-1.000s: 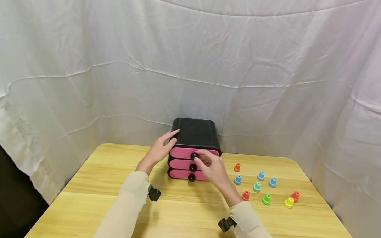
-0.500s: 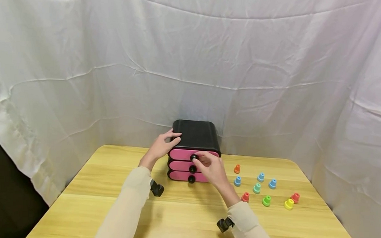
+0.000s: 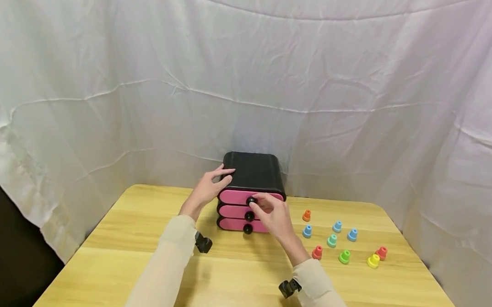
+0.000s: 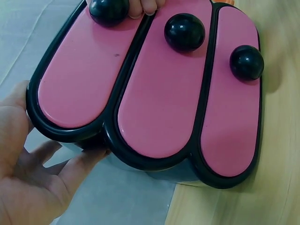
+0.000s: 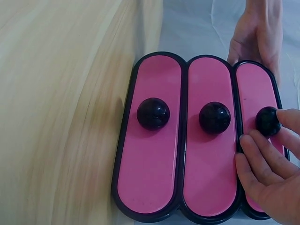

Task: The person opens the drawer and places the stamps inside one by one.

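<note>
**Both hands at the drawer unit**

Black drawer unit (image 3: 253, 172) stands at the table's (image 3: 232, 281) far edge, three pink drawers closed. Left hand (image 3: 208, 188) rests on its upper left corner, fingers relaxed. Right hand (image 3: 273, 215) pinches the top drawer's knob (image 3: 251, 201), apparently; fingertips (image 5: 286, 117) touch it. Coloured pegs (image 3: 332, 241) lie well apart, right.
</note>
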